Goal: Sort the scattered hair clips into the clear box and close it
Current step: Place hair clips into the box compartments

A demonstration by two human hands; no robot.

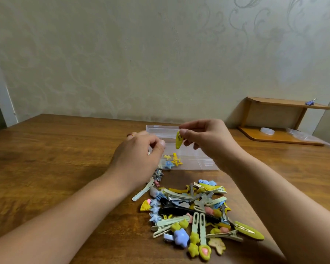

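A glossy plastic and metal heap of hair clips lies nearest, at 6 o'clock on the grained wooden tabletop. Beyond, at 12 o'clock, the clear box stands open, star clips inside. The right hand has its grip pinching a smooth yellow oval clip above it; the left hand seems curled over the box's left edge, its grip unclear.

Left part of the clear box hidden behind the left hand, whose fingertips curl out of sight, so impossible to say whether anything is held there; box lid partly covered by the right hand. Small clips inside the box half masked by the left hand and too tiny to count. Both forearms cut off by the bottom and side edges, lower clips in the pile buried under others, and purple thing on the shelf too small to identify.
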